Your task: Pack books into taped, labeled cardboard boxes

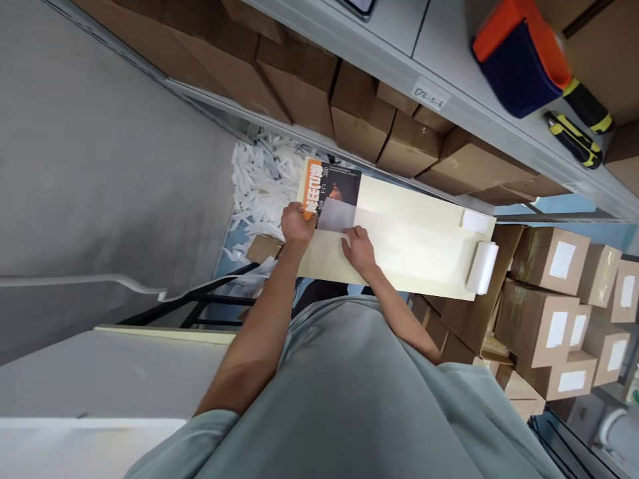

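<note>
A printed cover [342, 179] with an orange strip and large white characters, likely a book or magazine, lies at the left end of a long cream board [414, 233]. Over its lower part is a greyish, see-through-looking sheet [337, 214]. My left hand [298, 225] grips the cover's lower left edge, thumb on top and fingers at the orange strip. At the sheet's lower right corner, my right hand [360, 247] has bent fingers, with the fingertips on the sheet's edge. Whether the sheet is loose or stuck to the cover I cannot tell.
A white roll [482, 267] and a small white stack [475, 221] sit at the board's right end. White paper strips [269, 173] heap on the floor beyond. Above, a shelf [379, 46] holds a tape dispenser [522, 60] and a utility knife [574, 138]. Labelled cartons [544, 319] stand right.
</note>
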The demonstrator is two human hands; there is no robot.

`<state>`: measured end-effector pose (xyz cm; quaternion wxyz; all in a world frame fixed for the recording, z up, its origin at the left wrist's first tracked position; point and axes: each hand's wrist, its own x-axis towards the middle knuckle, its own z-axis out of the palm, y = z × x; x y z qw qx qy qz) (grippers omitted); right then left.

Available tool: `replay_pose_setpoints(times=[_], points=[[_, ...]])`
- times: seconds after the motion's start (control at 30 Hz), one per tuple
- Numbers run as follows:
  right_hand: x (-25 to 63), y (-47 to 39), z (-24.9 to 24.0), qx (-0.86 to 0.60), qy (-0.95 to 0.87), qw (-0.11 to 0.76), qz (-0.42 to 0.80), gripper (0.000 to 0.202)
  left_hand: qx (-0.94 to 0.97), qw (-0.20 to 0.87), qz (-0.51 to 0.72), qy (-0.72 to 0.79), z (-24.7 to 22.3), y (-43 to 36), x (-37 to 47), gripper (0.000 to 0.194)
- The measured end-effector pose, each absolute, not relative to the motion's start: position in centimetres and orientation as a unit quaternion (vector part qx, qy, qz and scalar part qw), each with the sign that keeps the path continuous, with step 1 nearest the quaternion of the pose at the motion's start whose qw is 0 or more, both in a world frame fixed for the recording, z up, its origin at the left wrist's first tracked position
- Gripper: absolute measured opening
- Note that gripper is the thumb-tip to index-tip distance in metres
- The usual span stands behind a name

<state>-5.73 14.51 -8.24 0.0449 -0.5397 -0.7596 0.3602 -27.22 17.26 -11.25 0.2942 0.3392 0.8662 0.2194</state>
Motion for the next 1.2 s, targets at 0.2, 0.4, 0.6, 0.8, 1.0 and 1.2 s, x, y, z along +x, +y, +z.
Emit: replay_pose_setpoints(times=[0.2,0.4,0.6,0.8,1.0,1.2], points=[[-10.9,16.3,-10.5,-0.623,-0.701,-0.016,0.347,0.035,0.318,0.348,0.189,0.861,-12.0,19.0,-29.3,0.031],[-10.6,16.4,-10.0,-0.636,-0.669,-0.022,0.385,0.041,0.373,0.387,0.264,0.8,-10.0,20.7,-28.4,0.022],[-9.4,17.3,-8.7,-0.617,-0.604,0.066,0.5,0.027,0.516,0.273,0.427,0.691,-2.9,19.4,-27.8,0.022],[-4.1,17.8,-0.8,-0.578,-0.488,0.314,0.574,0.067,0.431,0.294,0.525,0.672,5.0,17.3,-30.1,0.034],[0.3,16.6,2.6,-0.594,-0.419,0.375,0.575,0.07,0.321,0.576,0.426,0.619,0.9,14.2,-25.7,0.045],[-0.4,13.2,-5.3,-0.715,-0.394,0.287,0.501,0.054,0.401,0.531,0.21,0.716,-7.6,10.9,-23.7,0.021]])
